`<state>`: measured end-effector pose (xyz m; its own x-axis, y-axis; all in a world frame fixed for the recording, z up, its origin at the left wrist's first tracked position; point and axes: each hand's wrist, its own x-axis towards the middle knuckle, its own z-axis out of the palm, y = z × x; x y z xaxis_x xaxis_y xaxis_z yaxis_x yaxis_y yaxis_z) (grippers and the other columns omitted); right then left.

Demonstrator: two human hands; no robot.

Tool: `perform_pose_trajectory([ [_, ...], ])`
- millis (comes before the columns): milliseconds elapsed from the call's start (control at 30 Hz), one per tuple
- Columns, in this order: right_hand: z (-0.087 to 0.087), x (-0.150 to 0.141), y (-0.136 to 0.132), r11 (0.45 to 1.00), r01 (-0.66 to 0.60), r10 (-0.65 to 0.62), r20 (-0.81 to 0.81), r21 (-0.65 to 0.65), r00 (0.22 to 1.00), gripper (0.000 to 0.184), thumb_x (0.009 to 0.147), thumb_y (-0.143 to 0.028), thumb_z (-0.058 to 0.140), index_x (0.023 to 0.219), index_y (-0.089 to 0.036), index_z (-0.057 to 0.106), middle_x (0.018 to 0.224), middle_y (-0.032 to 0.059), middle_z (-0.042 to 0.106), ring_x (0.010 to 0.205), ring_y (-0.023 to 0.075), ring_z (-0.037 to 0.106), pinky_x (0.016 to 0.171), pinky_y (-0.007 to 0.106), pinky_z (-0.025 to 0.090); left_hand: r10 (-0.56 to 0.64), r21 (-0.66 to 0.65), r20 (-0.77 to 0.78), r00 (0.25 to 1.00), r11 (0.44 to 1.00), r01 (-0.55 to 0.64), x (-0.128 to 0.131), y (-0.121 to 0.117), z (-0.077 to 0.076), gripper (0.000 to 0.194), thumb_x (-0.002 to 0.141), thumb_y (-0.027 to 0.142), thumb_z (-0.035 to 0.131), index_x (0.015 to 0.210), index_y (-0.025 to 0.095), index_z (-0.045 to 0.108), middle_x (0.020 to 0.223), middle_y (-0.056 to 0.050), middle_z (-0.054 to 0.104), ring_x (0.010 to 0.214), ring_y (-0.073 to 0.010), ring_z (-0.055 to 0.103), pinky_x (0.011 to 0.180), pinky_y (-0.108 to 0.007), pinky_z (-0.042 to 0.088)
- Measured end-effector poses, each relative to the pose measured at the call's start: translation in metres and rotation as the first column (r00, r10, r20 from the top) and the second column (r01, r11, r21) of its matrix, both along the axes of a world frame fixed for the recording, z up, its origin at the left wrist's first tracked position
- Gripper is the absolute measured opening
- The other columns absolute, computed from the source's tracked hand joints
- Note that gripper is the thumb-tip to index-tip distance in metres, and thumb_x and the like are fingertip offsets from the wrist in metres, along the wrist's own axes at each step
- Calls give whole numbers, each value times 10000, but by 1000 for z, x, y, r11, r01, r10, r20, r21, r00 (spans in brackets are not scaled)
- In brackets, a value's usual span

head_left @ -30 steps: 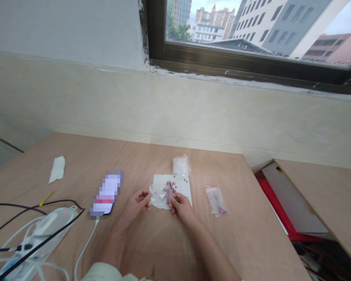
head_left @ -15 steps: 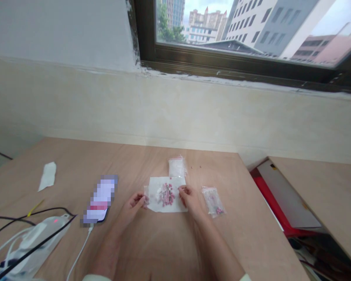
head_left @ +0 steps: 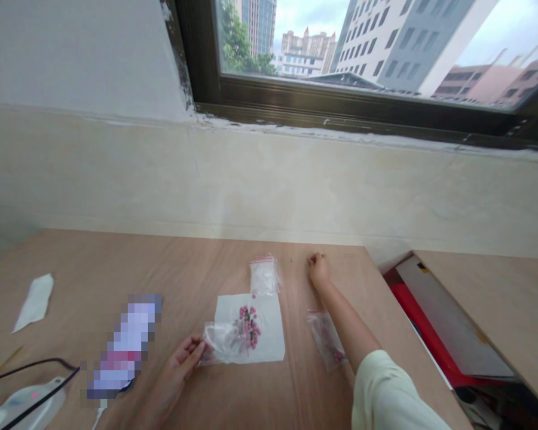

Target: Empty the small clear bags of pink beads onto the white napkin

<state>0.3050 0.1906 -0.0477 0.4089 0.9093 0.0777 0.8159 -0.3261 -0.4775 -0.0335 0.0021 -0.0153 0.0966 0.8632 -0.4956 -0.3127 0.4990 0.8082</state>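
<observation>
Pixelation hides the phone (head_left: pixel 128 346), and the pink pieces (head_left: pixel 247 328) are too small to identify.

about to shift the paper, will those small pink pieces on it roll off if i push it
Likely yes. The small pink pieces look loose in a heap on the thin white sheet, so they would probably slide when it moves. A stray speck near the right hand hints they scatter easily. They look light, though they're too small to tell.

No readable text, the phone screen (head_left: pixel 128 346) apparently pixelated.
</observation>
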Motion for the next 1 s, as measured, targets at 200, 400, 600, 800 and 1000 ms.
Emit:
perform_pose_trajectory([
  [200, -1, -4, 3, 999, -17, 19, 50, -37, 999, 263, 695, -124, 456, 946, -73, 516, 921, 150, 555, 828, 210, 524, 712, 272, 370, 13, -24, -84, 996, 1000, -16, -7, 0, -3, 180, 647, 293, 638, 783, 189, 583, 759, 15, 635, 779, -135, 568, 710, -197, 419],
  [400, -1, -26, 23, 996, -83, 84, 65, -26, 994, 243, 693, -170, 478, 925, -113, 528, 993, 141, 526, 888, 208, 505, 748, 269, 365, 8, -18, -113, 994, 1000, -10, -11, -2, -7, 186, 663, 313, 617, 797, 188, 585, 768, 4, 631, 794, -159, 568, 721, -231, 422],
  [600, 0, -42, 38, 994, -96, 98, 55, -48, 994, 184, 748, -148, 394, 835, -120, 554, 955, 131, 552, 856, 197, 518, 712, 265, 376, 54, -53, -117, 992, 997, -61, -13, -1, -6, 209, 616, 329, 652, 760, 190, 592, 731, 8, 635, 780, -171, 575, 724, -244, 425],
  [800, 8, -59, 38, 996, -48, 52, 50, -70, 997, 265, 760, -250, 426, 937, -74, 514, 942, 177, 556, 870, 233, 527, 714, 296, 375, 39, -67, -112, 993, 997, -47, -13, 3, -1, 254, 580, 358, 670, 744, 177, 604, 749, -17, 640, 798, -205, 571, 728, -283, 429],
  [1000, 8, -100, 54, 994, 87, -84, 58, -65, 995, 524, 711, -449, 479, 1010, -19, 460, 1007, 262, 498, 953, 318, 475, 757, 386, 355, 3, -66, -103, 995, 998, -10, -9, 7, -2, 237, 578, 376, 667, 706, 185, 610, 682, -4, 616, 720, -184, 561, 706, -275, 423],
])
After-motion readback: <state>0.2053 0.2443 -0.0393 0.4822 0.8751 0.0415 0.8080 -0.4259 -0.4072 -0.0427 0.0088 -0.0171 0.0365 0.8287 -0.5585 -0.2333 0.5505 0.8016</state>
